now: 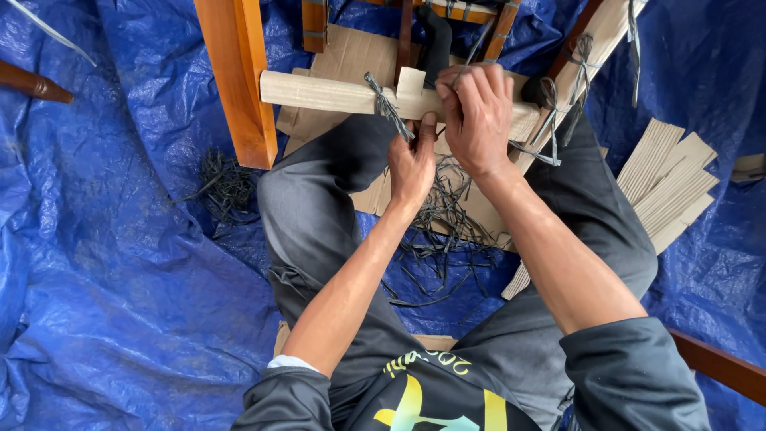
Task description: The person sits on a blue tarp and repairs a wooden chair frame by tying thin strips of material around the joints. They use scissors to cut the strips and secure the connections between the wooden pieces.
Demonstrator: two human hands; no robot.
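A pale corrugated cardboard strip (327, 92) is wrapped around a horizontal bar of an orange-brown wooden furniture frame (238, 80). A grey plastic tie (385, 104) is knotted around the strip. My left hand (412, 164) pinches the tie's loose end just below the strip, thumb up against it. Over the strip's right part, my right hand (477, 116) is clamped, fingers curled over the top. Another cardboard-wrapped bar (594, 44) with grey ties runs up to the right.
I sit on a blue tarpaulin (120, 255) with legs spread. Cut grey tie scraps (443, 231) lie between my knees and at the left (223, 187). Spare corrugated strips (666, 187) are stacked at the right. Flat brown cardboard (351, 56) lies under the frame.
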